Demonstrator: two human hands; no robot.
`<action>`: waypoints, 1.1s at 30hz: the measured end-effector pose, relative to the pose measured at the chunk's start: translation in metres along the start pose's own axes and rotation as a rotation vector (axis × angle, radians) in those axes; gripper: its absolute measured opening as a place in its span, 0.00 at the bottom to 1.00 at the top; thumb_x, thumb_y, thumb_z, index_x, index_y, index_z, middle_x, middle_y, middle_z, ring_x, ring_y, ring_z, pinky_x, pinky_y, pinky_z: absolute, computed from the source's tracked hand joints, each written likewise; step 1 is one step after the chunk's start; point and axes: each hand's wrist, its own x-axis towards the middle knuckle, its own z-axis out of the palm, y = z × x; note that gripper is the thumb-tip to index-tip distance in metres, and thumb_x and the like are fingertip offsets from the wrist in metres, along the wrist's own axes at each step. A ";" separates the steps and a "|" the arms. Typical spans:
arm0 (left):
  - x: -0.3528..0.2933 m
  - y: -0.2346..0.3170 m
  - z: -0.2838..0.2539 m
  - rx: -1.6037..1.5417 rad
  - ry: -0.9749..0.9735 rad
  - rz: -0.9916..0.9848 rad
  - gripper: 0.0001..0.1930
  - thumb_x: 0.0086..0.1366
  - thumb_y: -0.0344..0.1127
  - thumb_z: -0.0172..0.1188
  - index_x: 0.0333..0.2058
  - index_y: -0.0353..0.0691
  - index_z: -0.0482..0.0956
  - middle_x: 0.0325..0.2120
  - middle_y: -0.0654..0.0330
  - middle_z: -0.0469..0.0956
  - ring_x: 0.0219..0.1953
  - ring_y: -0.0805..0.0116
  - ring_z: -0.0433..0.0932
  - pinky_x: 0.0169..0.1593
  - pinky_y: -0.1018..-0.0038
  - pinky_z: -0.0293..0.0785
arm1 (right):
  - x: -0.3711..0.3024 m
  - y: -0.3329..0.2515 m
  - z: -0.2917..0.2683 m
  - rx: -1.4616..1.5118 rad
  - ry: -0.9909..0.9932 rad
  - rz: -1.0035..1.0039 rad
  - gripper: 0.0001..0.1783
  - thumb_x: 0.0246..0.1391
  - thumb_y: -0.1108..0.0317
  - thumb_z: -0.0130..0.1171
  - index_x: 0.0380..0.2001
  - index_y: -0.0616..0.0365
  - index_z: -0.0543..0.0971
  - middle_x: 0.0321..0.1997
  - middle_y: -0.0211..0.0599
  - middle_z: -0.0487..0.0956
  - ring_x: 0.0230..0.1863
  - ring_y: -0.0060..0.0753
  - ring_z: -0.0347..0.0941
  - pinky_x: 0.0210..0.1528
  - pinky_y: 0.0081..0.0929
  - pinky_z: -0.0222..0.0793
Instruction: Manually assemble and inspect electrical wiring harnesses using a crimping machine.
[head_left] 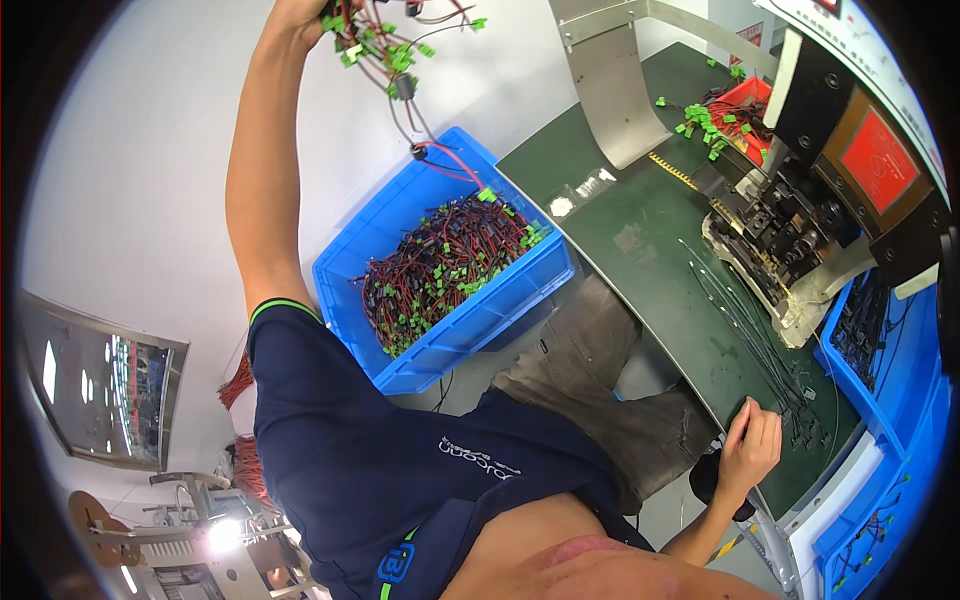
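My left hand (300,14) is raised at the top edge, partly cut off, and closed on a bunch of wire leads (385,55). These red and black leads have green connectors and black cylinders. One strand hangs down towards a blue bin (345,300) heaped with similar leads (440,270). Resting at the near edge of the green table (610,240), my right hand (752,445) has its fingers curled together, with nothing visible in them. Beside it lie several thin black cables (745,330), their dark ends close to my fingers.
A black press machine (800,190) stands on the table, with a bent metal sheet (615,100) beside it. Behind is a red bin (750,100) of green-ended leads. Another blue bin (868,385) with black cables stands at the right.
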 end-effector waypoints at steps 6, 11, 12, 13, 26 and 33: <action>0.032 -0.012 0.058 0.278 0.225 0.118 0.05 0.55 0.28 0.60 0.32 0.35 0.77 0.18 0.62 0.75 0.16 0.75 0.71 0.18 0.78 0.69 | 0.001 -0.004 -0.001 -0.010 0.019 -0.016 0.04 0.53 0.77 0.62 0.33 0.62 0.78 0.25 0.39 0.70 0.26 0.41 0.68 0.28 0.36 0.64; 0.032 -0.062 0.076 0.334 0.177 0.011 0.10 0.57 0.31 0.64 0.36 0.32 0.78 0.24 0.60 0.78 0.22 0.74 0.76 0.26 0.77 0.75 | 0.000 -0.004 -0.002 -0.011 0.013 0.004 0.04 0.52 0.79 0.61 0.33 0.63 0.78 0.26 0.41 0.71 0.26 0.42 0.69 0.29 0.36 0.65; 0.030 -0.083 0.067 0.337 0.182 0.002 0.10 0.57 0.31 0.64 0.37 0.33 0.78 0.24 0.60 0.78 0.22 0.73 0.76 0.25 0.77 0.75 | 0.000 -0.005 -0.002 -0.010 0.020 0.008 0.04 0.52 0.79 0.61 0.33 0.63 0.78 0.26 0.41 0.71 0.26 0.42 0.69 0.29 0.36 0.65; 0.023 -0.101 0.084 0.324 0.172 -0.012 0.10 0.57 0.30 0.64 0.37 0.33 0.78 0.24 0.60 0.79 0.22 0.73 0.76 0.25 0.77 0.76 | -0.001 -0.004 -0.003 -0.016 0.009 0.013 0.04 0.52 0.79 0.61 0.33 0.63 0.78 0.26 0.40 0.71 0.26 0.41 0.69 0.29 0.36 0.65; -0.040 -0.297 0.168 0.707 -0.093 -0.117 0.41 0.47 0.40 0.72 0.58 0.28 0.64 0.45 0.45 0.79 0.44 0.52 0.79 0.52 0.67 0.74 | -0.004 -0.003 -0.003 -0.020 -0.009 -0.003 0.05 0.51 0.77 0.62 0.32 0.62 0.77 0.25 0.38 0.71 0.26 0.41 0.68 0.28 0.36 0.64; -0.056 -0.275 0.181 0.843 -0.382 0.060 0.57 0.44 0.54 0.76 0.64 0.31 0.54 0.55 0.37 0.69 0.60 0.42 0.66 0.63 0.60 0.64 | -0.003 -0.007 -0.004 -0.030 -0.004 0.008 0.05 0.51 0.77 0.62 0.32 0.62 0.77 0.25 0.39 0.70 0.26 0.41 0.68 0.28 0.36 0.63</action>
